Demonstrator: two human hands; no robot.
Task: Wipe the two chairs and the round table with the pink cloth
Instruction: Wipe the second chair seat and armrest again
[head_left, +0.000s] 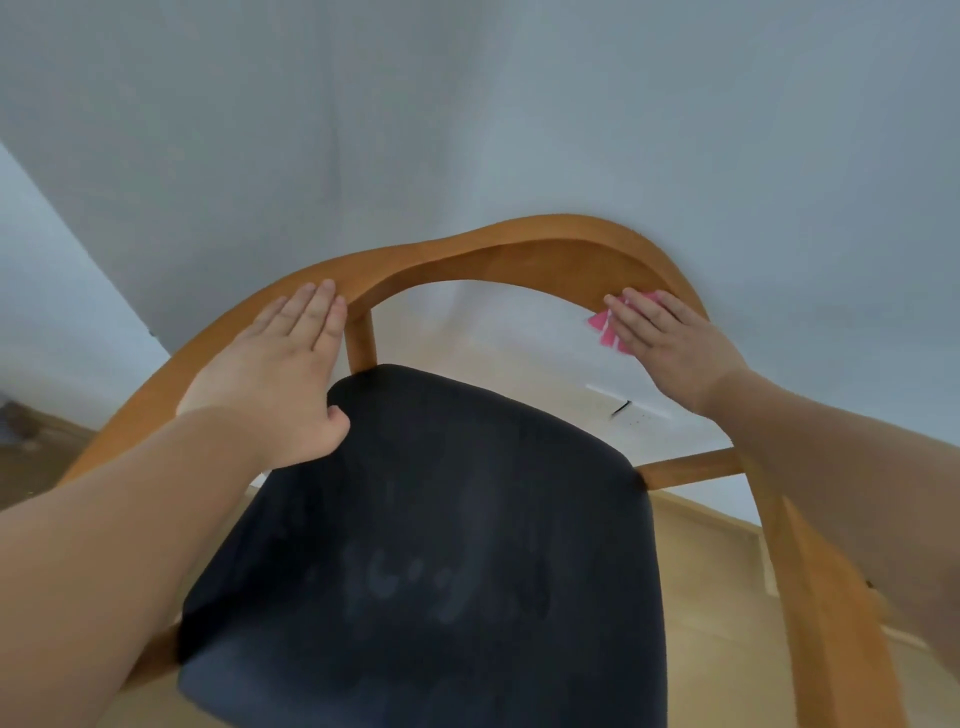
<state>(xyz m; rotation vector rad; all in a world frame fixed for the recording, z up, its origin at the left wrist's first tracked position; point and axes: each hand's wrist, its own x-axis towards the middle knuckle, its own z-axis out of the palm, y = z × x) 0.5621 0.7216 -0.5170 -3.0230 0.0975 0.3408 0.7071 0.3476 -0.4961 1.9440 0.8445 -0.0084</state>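
A wooden chair (519, 244) with a curved back rail and a dark seat cushion (441, 545) fills the view. My left hand (275, 374) lies flat on the left part of the rail, fingers straight. My right hand (670, 348) presses the pink cloth (602, 325) against the right part of the rail with straight fingers; only a small edge of the cloth shows beside and between the fingers. The second chair and the round table are out of view.
A pale wall (467, 130) stands close behind the chair. Light wooden floor (717, 597) shows under and to the right of the seat, and darker floor (31, 447) lies at the far left.
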